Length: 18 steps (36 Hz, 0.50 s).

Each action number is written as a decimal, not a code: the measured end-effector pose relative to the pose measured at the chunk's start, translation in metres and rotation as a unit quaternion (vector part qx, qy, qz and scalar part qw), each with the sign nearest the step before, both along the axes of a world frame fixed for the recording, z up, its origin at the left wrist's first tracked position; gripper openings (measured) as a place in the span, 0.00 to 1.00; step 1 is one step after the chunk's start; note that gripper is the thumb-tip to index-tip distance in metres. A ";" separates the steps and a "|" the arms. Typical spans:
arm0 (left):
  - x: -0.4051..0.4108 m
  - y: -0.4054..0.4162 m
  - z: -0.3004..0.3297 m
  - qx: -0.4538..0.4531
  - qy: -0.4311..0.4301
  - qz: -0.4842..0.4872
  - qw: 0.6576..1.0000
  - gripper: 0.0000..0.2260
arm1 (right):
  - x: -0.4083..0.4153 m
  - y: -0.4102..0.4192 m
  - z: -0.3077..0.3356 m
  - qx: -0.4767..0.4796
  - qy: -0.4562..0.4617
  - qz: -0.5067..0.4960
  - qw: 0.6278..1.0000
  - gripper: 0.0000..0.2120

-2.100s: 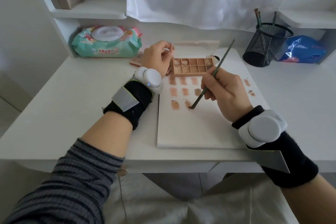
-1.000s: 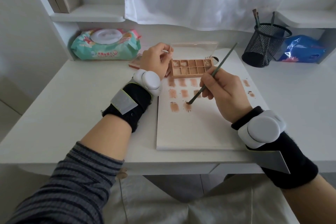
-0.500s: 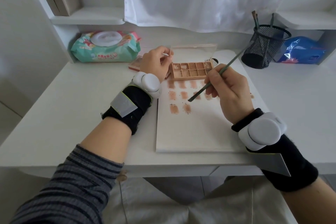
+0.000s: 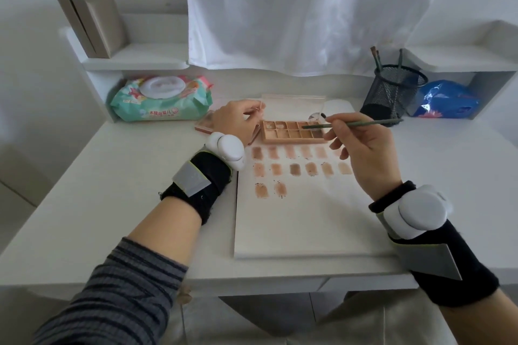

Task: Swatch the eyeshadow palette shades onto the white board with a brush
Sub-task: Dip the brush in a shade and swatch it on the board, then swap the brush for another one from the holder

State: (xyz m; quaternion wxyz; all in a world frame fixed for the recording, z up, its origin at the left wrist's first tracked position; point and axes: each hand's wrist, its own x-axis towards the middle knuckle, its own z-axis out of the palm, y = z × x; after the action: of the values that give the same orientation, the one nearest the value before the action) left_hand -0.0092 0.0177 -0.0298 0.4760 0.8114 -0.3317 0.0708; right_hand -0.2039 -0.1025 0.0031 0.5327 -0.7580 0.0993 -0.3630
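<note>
Reloading: right hand (image 4: 364, 154), fingers pinching brush (image 4: 353, 124), had lifted off white board (image 4: 294, 227) and swung tip over eyeshadow palette (image 4: 294, 131), frame centre. Left hand (image 4: 235, 120) gripped palette's left end, as before. Third swatch row held two patches; next shade likely due there.

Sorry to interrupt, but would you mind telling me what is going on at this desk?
A person is swatching eyeshadow. The right hand holds a brush with its tip over the open palette, while the left hand steadies the palette's left end. The white board already carries two full rows of tan swatches and two more starting a third row.
</note>
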 end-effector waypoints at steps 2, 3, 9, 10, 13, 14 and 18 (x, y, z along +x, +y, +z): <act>0.000 -0.005 0.004 0.002 0.016 -0.004 1.000 0.08 | 0.000 -0.006 0.001 -0.019 0.009 0.000 1.000 0.11; 0.000 -0.005 0.003 0.012 0.024 -0.004 1.000 0.08 | 0.000 -0.006 -0.001 -0.030 0.016 0.003 0.999 0.12; 0.000 -0.018 0.007 0.100 0.025 0.010 0.995 0.06 | -0.001 -0.027 0.000 -0.184 0.110 0.016 0.977 0.15; 0.000 -0.019 0.009 0.116 0.024 0.018 0.993 0.06 | -0.001 -0.031 0.001 -0.200 0.132 0.017 0.971 0.18; 0.002 -0.021 0.016 0.170 0.032 0.034 0.984 0.06 | 0.000 -0.042 0.010 -0.201 0.180 0.022 0.963 0.22; 0.002 -0.023 0.021 0.186 0.034 0.037 0.981 0.07 | 0.001 -0.046 0.016 -0.189 0.185 0.020 0.964 0.22; -0.007 -0.042 0.047 0.232 0.004 0.018 0.973 0.23 | 0.005 -0.061 0.035 -0.159 0.150 -0.023 0.976 0.19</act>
State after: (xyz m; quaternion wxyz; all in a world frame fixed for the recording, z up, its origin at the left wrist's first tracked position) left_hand -0.0157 -0.0245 0.0171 0.2750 0.9056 -0.3230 -0.0024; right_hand -0.1992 -0.1640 0.0385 0.3763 -0.8763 0.1366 -0.2681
